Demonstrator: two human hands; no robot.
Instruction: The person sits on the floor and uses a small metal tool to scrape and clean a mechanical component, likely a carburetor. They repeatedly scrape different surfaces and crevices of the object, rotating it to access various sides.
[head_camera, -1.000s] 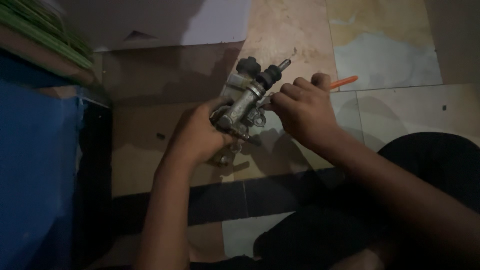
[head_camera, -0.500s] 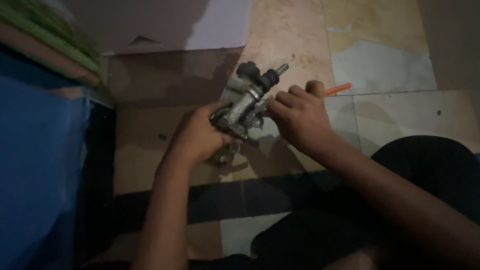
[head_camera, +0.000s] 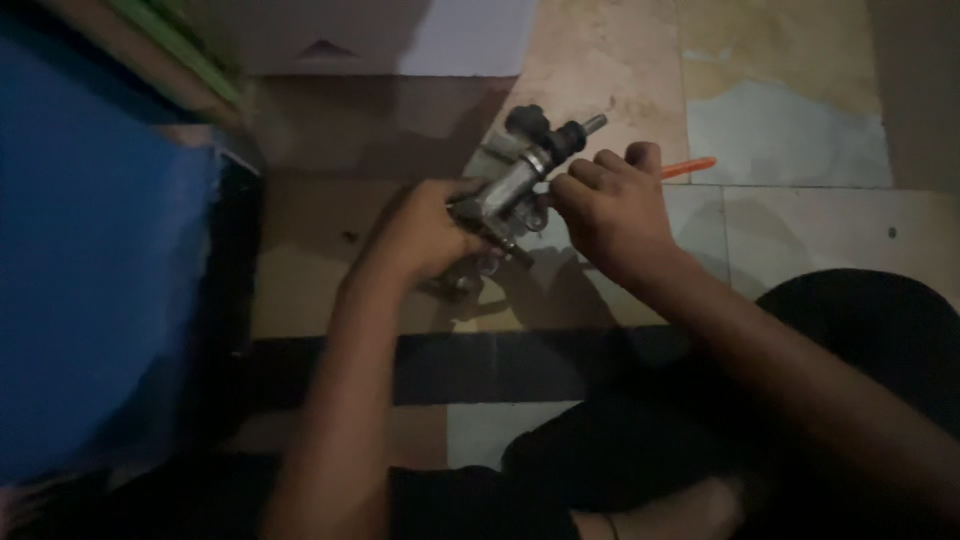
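Grey metal, one single part: a cast metal assembly (head_camera: 520, 175) with a black cap, held up above the tiled floor (head_camera: 780, 130) between two hands. Left hand (head_camera: 430, 235) is wrapped around its lower body, gripping firmly. Right hand (head_camera: 610, 205) is clenched on one orange-handled tool (head_camera: 690, 166), its knuckles right against the assembly's side. One blue cloth (head_camera: 90, 270) lies off left.

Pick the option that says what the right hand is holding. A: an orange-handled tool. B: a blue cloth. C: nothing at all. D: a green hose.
A: the right hand is closed around a thin tool whose orange handle sticks out past the fingers, its working end at the metal part that the left hand grips.
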